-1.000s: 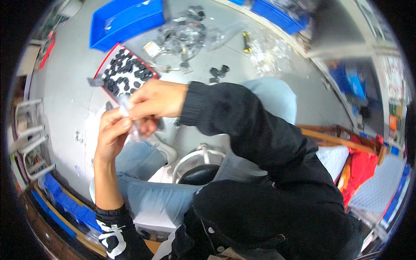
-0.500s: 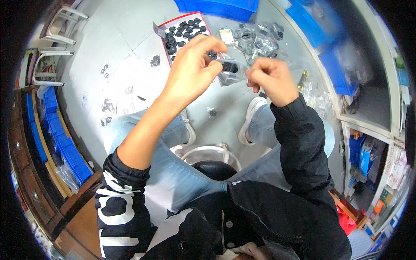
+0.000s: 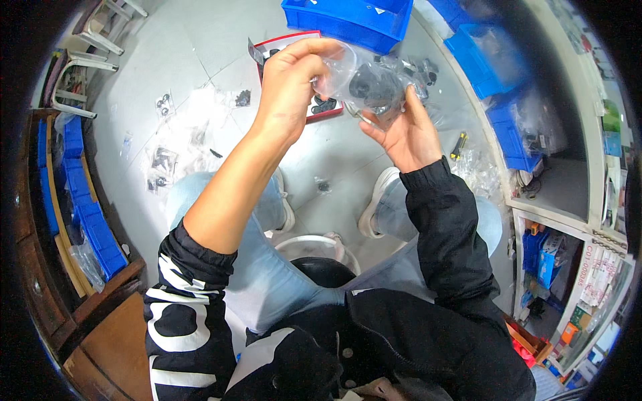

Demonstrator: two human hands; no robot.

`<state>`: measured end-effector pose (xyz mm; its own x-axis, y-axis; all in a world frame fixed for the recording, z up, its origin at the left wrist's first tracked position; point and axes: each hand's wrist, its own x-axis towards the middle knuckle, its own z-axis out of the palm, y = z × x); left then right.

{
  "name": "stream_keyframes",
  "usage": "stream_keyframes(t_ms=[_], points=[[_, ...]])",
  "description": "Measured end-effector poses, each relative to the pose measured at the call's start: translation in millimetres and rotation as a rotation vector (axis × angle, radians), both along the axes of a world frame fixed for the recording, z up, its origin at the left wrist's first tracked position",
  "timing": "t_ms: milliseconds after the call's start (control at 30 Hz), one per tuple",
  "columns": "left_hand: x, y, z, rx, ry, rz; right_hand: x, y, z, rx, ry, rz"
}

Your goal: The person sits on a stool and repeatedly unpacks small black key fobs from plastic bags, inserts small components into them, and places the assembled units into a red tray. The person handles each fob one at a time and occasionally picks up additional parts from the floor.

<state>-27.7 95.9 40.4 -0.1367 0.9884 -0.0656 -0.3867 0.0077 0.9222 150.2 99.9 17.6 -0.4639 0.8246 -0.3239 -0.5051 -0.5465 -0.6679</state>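
Between my hands, above the floor, is a clear plastic bag (image 3: 378, 87) with dark pieces showing inside it. The fingers of my left hand (image 3: 289, 90) are closed on its left end. My right hand (image 3: 411, 137) grips the other end, thumb and fingers around it, palm partly turned up. Behind my left hand is a shallow white box with a red rim (image 3: 326, 115), holding several small black parts; my hand and the bag cover much of it. Further bagged dark parts (image 3: 421, 70) lie just past the bag, partly hidden.
A large blue bin (image 3: 348, 23) stands at the far end, with more blue bins (image 3: 485, 60) along the right shelf. Small bags of parts (image 3: 164, 160) lie on the floor at left. A yellow-and-black cutter (image 3: 459, 145) lies at right. Between my legs is a white-rimmed bucket (image 3: 311, 240).
The bag has moved up and spread out between my hands. My right hand has turned from a pinch to a more open hold beneath the bag. The view has shifted slightly.
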Motion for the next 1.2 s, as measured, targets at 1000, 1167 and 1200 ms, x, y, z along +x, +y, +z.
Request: stream_keyframes(t_ms=[1000,1167,1200], points=[[12.9,2.1,11.5,-0.087,-1.041,-0.148,1.9,8.1,37.5,0.201,-0.213,-0.128],[11.8,2.5,10.4,-0.098,-1.174,-0.151,-0.5,8.2,35.7,0.230,-0.188,-0.244],[12.3,2.6,9.7,-0.110,-1.197,-0.149,0.4,9.0,36.6,0.242,-0.206,-0.290]])
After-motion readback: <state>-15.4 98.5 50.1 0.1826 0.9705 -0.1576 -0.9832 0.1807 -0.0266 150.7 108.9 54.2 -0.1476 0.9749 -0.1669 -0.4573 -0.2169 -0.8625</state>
